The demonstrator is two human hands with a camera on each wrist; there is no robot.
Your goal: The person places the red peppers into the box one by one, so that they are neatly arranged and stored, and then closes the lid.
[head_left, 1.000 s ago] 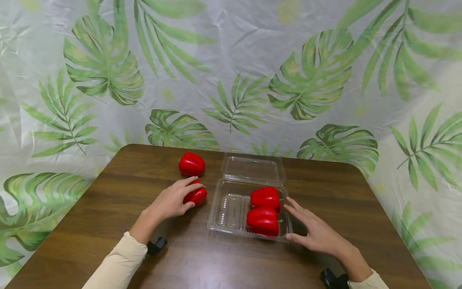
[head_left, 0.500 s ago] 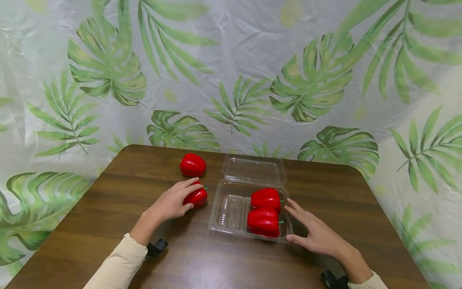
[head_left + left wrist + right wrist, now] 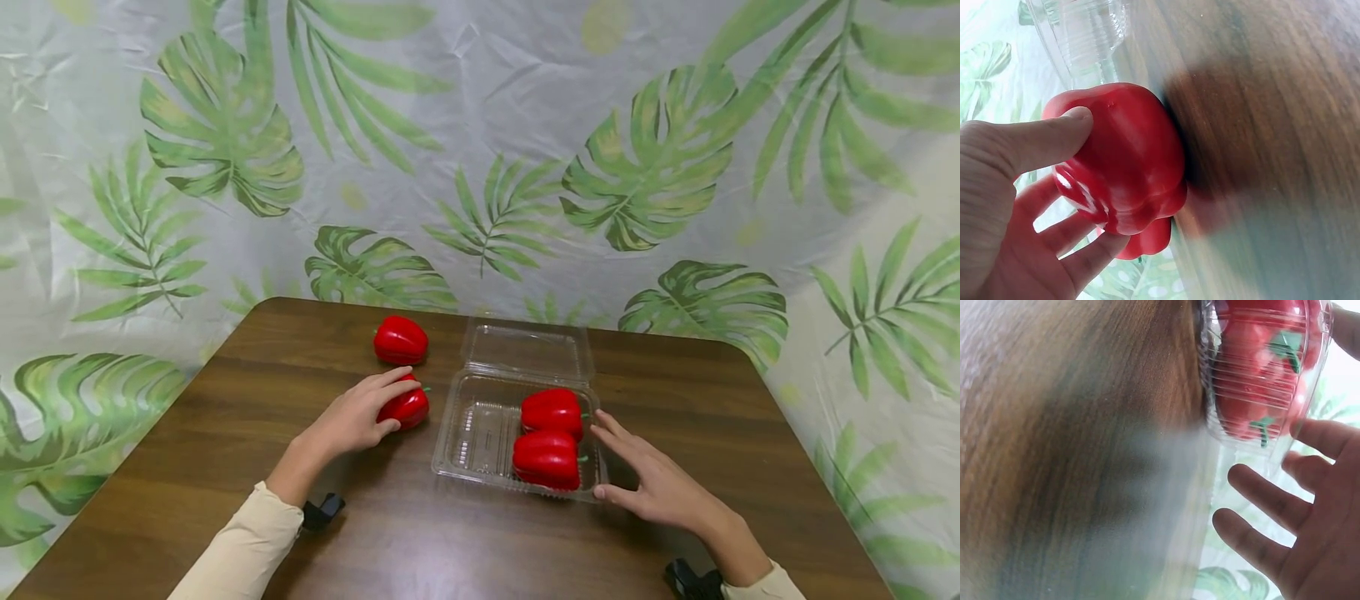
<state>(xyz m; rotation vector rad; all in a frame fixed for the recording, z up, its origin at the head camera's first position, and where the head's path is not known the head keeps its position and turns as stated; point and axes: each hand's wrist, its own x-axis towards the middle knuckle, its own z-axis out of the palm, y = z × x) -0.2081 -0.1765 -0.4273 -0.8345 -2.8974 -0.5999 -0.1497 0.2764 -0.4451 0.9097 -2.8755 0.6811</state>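
My left hand [image 3: 352, 421] holds a red bell pepper [image 3: 1129, 144] on the table, left of a clear plastic clamshell box. The thumb lies on one side of the pepper and the fingers are bent round the other. Another red bell pepper [image 3: 401, 340] lies just behind it. Two more, a rear pepper [image 3: 552, 412] and a front pepper [image 3: 546, 459], fill the right half of the box [image 3: 467, 473], stems pointing right. My right hand [image 3: 660, 483] is spread at the box's right side, its fingertips right at the wall [image 3: 1254, 394].
The box's hinged lid [image 3: 525, 350] lies folded back toward the far table edge. Brown wooden table [image 3: 465, 542] stretches around the box. Behind it hangs a leaf-patterned cloth [image 3: 480, 125]. Each wrist wears a black strap mount, such as the left one [image 3: 324, 510].
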